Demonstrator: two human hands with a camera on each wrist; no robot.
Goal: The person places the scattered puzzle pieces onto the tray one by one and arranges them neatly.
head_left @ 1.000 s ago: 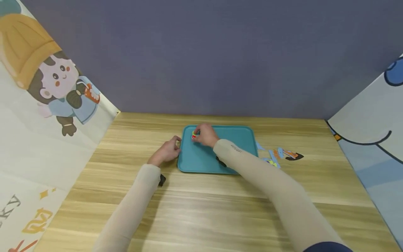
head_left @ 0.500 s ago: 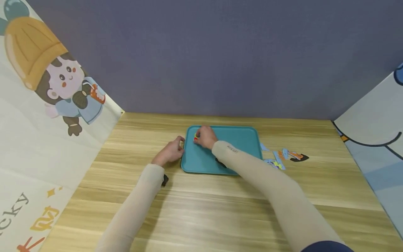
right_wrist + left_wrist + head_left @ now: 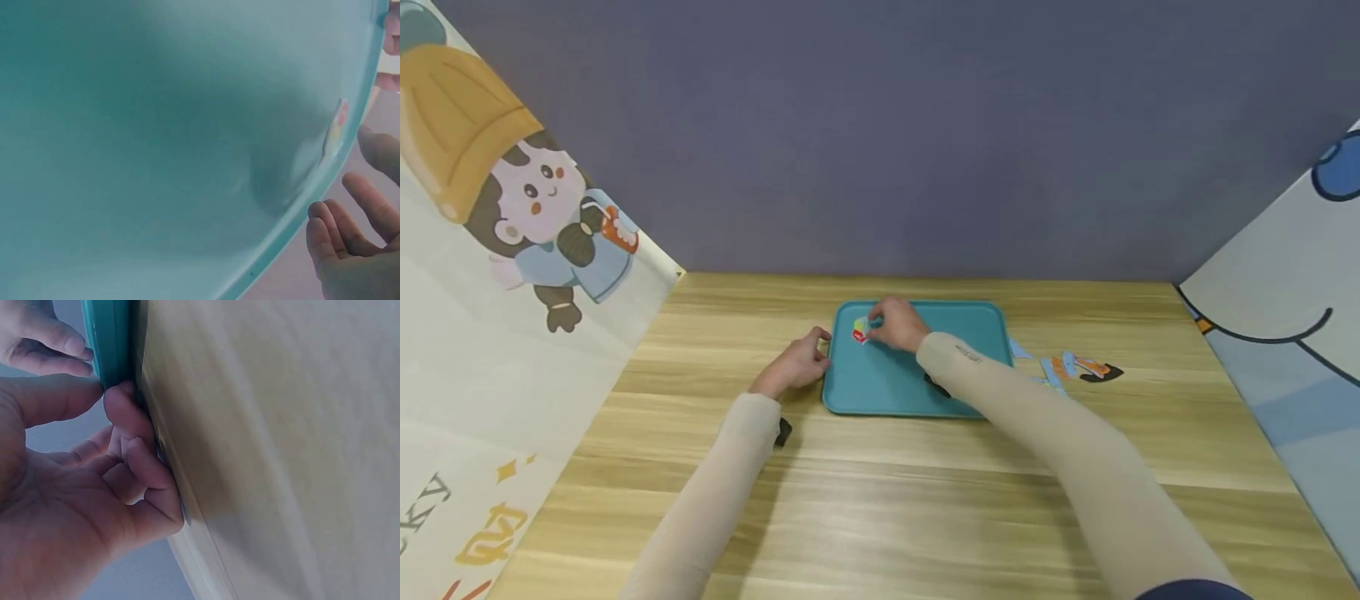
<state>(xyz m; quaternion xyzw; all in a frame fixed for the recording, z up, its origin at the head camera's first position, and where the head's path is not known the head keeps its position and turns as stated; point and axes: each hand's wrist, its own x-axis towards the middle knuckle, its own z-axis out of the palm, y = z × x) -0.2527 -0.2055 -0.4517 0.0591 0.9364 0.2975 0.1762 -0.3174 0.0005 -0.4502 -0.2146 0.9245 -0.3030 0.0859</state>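
A teal tray point(image 3: 872, 385) lies on the wooden table. At its left edge, my left hand point(image 3: 793, 365) pinches the rim; in the left wrist view the thumb is on one side of the rim and curled fingers point(image 3: 134, 419) on the other. Near the tray's back left corner lies a small flat puzzle-like piece point(image 3: 859, 331) in red, yellow-green and white. Just right of it is my right hand point(image 3: 898, 323), fingertips close beside the piece. In the right wrist view that hand's fingers are relaxed and apart from the piece point(image 3: 335, 132), with nothing between them.
Right of the tray, several flat cut-out pieces point(image 3: 1078, 367) in light blue, orange and black lie on the table point(image 3: 865, 500), one tucked near the tray's edge. A dark wall point(image 3: 925, 142) stands behind the table, with printed cloth panels point(image 3: 475, 350) at both sides.
My right hand has let go of the small coloured piece and shifted slightly right, so the piece shows more fully on the tray. My left hand stays at the rim.
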